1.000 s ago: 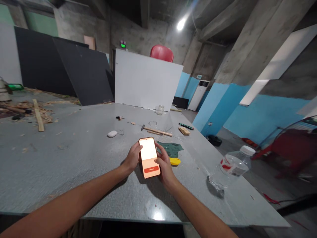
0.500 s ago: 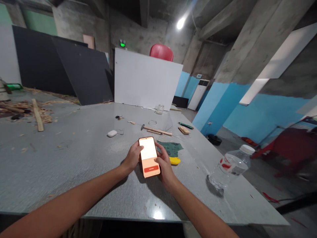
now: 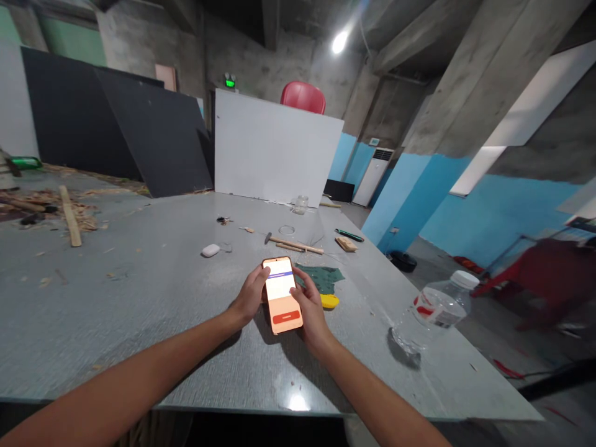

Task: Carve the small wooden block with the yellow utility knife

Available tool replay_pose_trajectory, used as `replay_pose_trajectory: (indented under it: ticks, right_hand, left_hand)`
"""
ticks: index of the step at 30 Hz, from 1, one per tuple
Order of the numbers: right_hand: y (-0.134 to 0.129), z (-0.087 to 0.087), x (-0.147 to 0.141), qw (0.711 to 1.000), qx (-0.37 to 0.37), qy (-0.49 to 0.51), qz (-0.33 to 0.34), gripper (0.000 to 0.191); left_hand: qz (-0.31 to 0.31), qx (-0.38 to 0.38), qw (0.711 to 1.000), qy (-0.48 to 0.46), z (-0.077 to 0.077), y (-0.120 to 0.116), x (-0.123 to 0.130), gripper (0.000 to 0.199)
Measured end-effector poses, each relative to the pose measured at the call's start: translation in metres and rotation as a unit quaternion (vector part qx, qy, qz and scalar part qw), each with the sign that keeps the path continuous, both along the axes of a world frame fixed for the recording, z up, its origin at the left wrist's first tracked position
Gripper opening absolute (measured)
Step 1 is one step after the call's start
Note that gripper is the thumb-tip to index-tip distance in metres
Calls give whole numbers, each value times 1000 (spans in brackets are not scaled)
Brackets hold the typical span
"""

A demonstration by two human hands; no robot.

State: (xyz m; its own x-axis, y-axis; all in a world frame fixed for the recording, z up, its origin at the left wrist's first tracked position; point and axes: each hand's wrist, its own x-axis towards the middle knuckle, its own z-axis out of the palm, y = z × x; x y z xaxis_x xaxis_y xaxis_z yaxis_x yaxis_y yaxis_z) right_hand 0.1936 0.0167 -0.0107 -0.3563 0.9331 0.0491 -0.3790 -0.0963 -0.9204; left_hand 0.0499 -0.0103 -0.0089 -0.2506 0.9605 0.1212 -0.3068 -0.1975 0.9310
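Holding the phone point(image 3: 283, 304) in both hands over the table point(image 3: 139, 310), screen lit and facing you. Your left hand point(image 3: 250, 299) is wrapped on its left edge, thumb at the screen's upper left. Your right hand point(image 3: 315, 318) is curled on the right edge, thumb over the screen's right side. Phone sits between the two sets of fingers, bottom end clear of both thumbs; fingers behind it are hidden. Clear bottle point(image 3: 433, 316) is well off to your right. Yellow item point(image 3: 330, 301) is just beside your right hand, partly covered by it. Past that, dark green sheet point(image 3: 328, 279), white case point(image 3: 211, 250) to the left, then hammer point(image 3: 298, 246). Farther: glass jar point(image 3: 300, 205) near the white panel point(image 3: 274, 149), red chair back point(image 3: 303, 97) above that.
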Motion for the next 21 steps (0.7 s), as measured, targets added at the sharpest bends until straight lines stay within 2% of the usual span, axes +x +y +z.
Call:
replay_pose_trajectory:
  ticks: [5, 9, 11, 13, 15, 17, 19, 21]
  right_hand:
    - [1, 2, -1, 1000, -15, 17, -15, 56]
    - [1, 1, -2, 999, -24, 25, -17, 57]
    - [4, 1, -1, 999, -34, 35, -22, 56]
    - [12, 1, 4, 998, -46, 38, -34, 55]
    - [28, 3, 12, 996, -51, 29, -61, 57]
    - [53, 9, 27, 992, -44, 4, -120, 60]
    - [81, 19, 46, 973, -35, -41, -226, 60]
    - [108, 29, 68, 959, -29, -70, -273, 59]
  left_hand:
    - [-10, -17, 1000, -5, -4, 2, 0, 69]
    - [-12, -16, 1000, 13, -6, 6, -3, 71]
    - [4, -3, 998, 66, -7, 7, -6, 66]
    - [35, 11, 984, 172, -6, 7, -12, 59]
    - [65, 12, 946, 316, -4, 7, -18, 50]
    - [76, 7, 888, 454, -2, 5, -24, 47]
    - [70, 6, 831, 552, 1, 2, -28, 48]
    - [49, 4, 793, 607, 3, -1, -29, 51]
